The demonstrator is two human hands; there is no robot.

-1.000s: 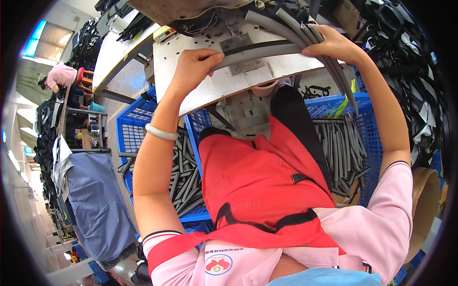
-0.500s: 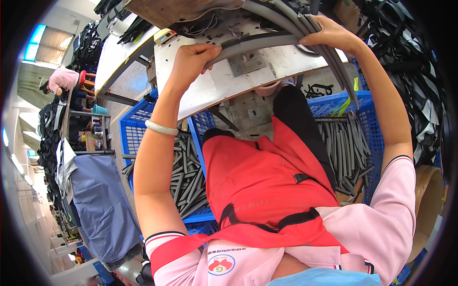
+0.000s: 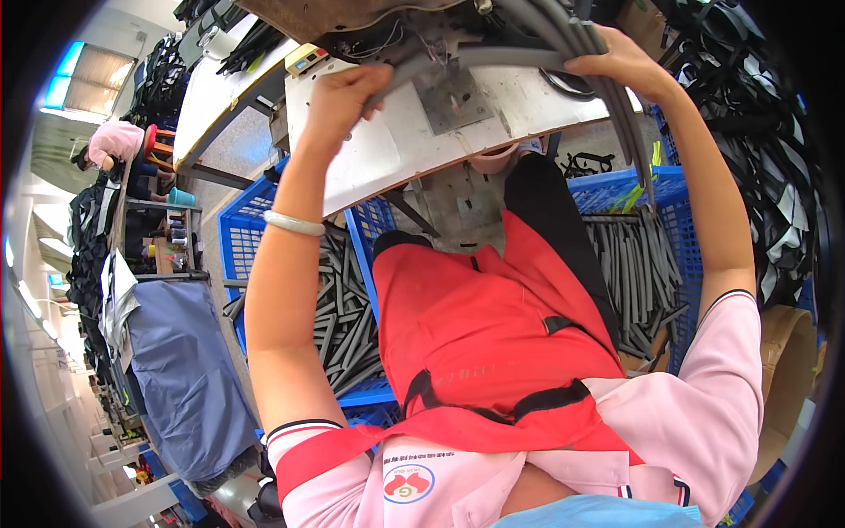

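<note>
My left hand, blurred by motion, is closed around a short grey foam tube over the white worktable. My right hand grips a bundle of long grey foam tubes, whose ends hang past the table's front edge. From that bundle one grey tube reaches left, and a small gap parts it from the short piece. Just under the gap lies a metal plate set on the table, below a brown machine housing.
Blue crates with cut grey tubes stand left of my legs; another blue crate of tubes stands right. A yellow switch box sits on the table. Black straps are heaped right. A person sits far left.
The tube spanning both hands now shows a gap, with one piece in each hand. Both hands have moved slightly away from me, and the left has swung a little left.
</note>
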